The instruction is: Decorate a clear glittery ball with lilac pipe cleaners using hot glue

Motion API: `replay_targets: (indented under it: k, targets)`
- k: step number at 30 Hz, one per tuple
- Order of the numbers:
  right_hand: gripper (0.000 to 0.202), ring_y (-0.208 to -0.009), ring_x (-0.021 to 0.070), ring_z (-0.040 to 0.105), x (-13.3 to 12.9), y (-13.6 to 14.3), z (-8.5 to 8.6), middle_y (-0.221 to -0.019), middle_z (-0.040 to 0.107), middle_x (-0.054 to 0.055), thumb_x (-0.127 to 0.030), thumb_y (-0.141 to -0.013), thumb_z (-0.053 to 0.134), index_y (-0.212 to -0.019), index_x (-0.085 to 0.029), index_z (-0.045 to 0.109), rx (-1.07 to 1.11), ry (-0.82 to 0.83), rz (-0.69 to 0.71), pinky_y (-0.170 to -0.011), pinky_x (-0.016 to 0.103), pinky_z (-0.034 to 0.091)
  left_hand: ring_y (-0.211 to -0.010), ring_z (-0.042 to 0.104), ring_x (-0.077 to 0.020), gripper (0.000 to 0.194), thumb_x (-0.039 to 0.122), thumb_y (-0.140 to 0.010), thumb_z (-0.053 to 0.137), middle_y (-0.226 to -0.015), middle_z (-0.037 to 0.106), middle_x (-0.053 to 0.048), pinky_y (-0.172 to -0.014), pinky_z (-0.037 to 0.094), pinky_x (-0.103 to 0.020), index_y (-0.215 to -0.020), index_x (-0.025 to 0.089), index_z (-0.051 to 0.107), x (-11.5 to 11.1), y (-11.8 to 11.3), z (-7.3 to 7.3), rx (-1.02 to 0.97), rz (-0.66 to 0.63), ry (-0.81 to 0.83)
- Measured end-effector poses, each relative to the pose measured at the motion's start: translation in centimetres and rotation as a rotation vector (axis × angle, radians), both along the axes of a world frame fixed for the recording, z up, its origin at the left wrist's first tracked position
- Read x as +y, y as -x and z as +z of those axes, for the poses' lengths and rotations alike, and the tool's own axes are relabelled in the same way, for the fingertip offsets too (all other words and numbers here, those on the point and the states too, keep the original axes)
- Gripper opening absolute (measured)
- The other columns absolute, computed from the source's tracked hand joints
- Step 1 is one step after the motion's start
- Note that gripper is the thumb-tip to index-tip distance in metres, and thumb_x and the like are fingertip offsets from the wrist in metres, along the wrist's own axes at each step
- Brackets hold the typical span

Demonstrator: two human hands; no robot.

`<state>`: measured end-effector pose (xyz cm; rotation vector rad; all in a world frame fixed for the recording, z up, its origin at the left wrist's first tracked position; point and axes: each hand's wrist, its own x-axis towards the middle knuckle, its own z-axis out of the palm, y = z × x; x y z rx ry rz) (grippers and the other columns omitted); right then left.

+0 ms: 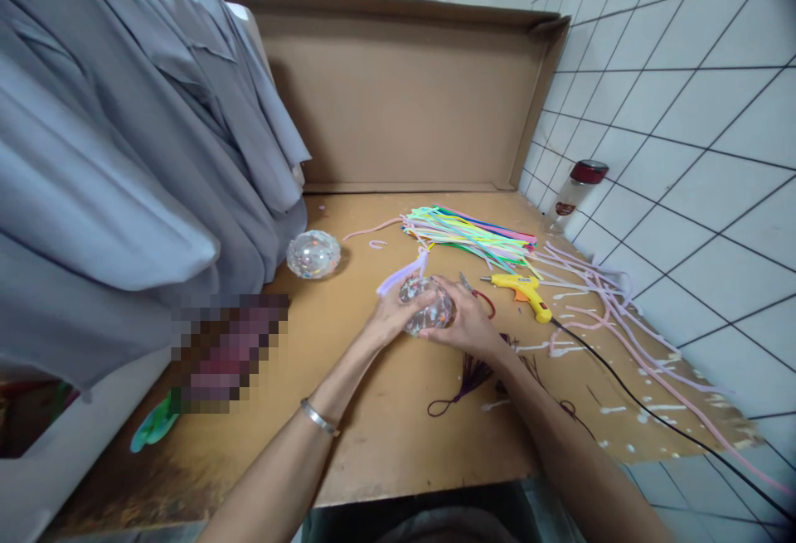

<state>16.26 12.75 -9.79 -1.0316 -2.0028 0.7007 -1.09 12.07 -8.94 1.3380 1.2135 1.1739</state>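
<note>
Between both hands, above the middle of the table, is a clear faceted ball (426,307) with small coloured specks. My left hand (393,317) grips its left side, thumb across the front. Around its right side curl the fingers of my right hand (466,317). A lilac pipe cleaner strip (403,273) lies just behind the ball; whether it is joined to it I cannot tell. A second clear ball (313,254) rests farther left. Close to my right hand are red-handled scissors (483,303), partly hidden, and a dark tassel (471,375) beneath the wrist.
A yellow glue gun (522,293) trails a black cord rightward. Behind it lies a bundle of coloured pipe cleaners (469,236); loose lilac ones (597,294) spread right. A jar (575,195) leans by the tiled wall. Grey cloth (143,153) hangs left; cardboard (398,104) stands behind.
</note>
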Motion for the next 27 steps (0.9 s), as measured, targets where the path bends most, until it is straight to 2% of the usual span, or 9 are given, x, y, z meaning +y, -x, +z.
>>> replay_targets:
  k: [3, 7, 12, 20, 23, 27]
  targets:
    - [0.091, -0.122, 0.0309, 0.054, -0.1, 0.1, -0.1, -0.128, 0.060, 0.013, -0.044, -0.057, 0.085, -0.138, -0.022, 0.050, 0.009, -0.005, 0.011, -0.107, 0.049, 0.040, -0.087, 0.067, -0.0201, 0.081, 0.053, -0.051, 0.086, -0.094, 0.070, -0.005, -0.082, 0.053, -0.032, -0.116, 0.017, 0.053, 0.0, -0.2, 0.2, -0.040, 0.007, 0.056]
    - [0.090, -0.119, 0.0306, 0.055, -0.3, 0.3, -0.2, -0.128, 0.059, 0.013, -0.043, -0.057, 0.085, -0.138, -0.021, 0.050, 0.011, -0.016, 0.005, -0.105, 0.049, 0.042, -0.080, 0.064, -0.0175, 0.082, 0.046, -0.042, 0.090, -0.087, 0.067, -0.002, -0.077, 0.052, -0.030, -0.110, 0.017, 0.053, -0.3, -0.4, 0.7, -0.062, 0.017, 0.067]
    - [0.094, -0.119, 0.0318, 0.055, -0.5, 0.4, -0.1, -0.127, 0.059, 0.015, -0.045, -0.057, 0.085, -0.139, -0.018, 0.048, -0.021, -0.014, -0.010, -0.104, 0.051, 0.043, -0.082, 0.064, -0.0190, 0.076, 0.044, -0.046, 0.087, -0.088, 0.067, -0.002, -0.080, 0.051, -0.032, -0.109, 0.018, 0.053, -0.5, -0.5, 1.2, -0.047, 0.034, 0.081]
    - [0.097, -0.129, 0.0325, 0.048, -0.5, 0.0, 0.1, -0.137, 0.051, 0.017, -0.048, -0.062, 0.083, -0.145, -0.018, 0.040, -0.094, 0.024, 0.009, -0.108, 0.052, 0.039, -0.078, 0.063, -0.0172, 0.070, 0.041, -0.049, 0.083, -0.086, 0.067, -0.001, -0.076, 0.051, -0.029, -0.108, 0.017, 0.054, -0.2, -0.3, 0.6, -0.008, 0.045, 0.031]
    - [0.100, -0.130, 0.0329, 0.047, -0.5, 0.1, 0.1, -0.137, 0.051, 0.017, -0.046, -0.061, 0.084, -0.146, -0.019, 0.038, -0.103, 0.025, 0.015, -0.109, 0.053, 0.038, -0.081, 0.064, -0.0188, 0.071, 0.041, -0.049, 0.084, -0.090, 0.068, -0.002, -0.078, 0.052, -0.031, -0.110, 0.017, 0.055, -0.2, -0.3, 0.6, 0.012, 0.067, 0.018]
    - [0.110, -0.133, 0.0340, 0.044, -0.7, 0.4, 0.1, -0.140, 0.048, 0.017, -0.045, -0.057, 0.086, -0.149, -0.020, 0.032, -0.128, 0.016, -0.008, -0.109, 0.054, 0.037, -0.085, 0.066, -0.0200, 0.073, 0.048, -0.051, 0.084, -0.093, 0.069, -0.004, -0.081, 0.053, -0.032, -0.110, 0.018, 0.054, -0.3, -0.4, 0.6, -0.028, 0.012, 0.023]
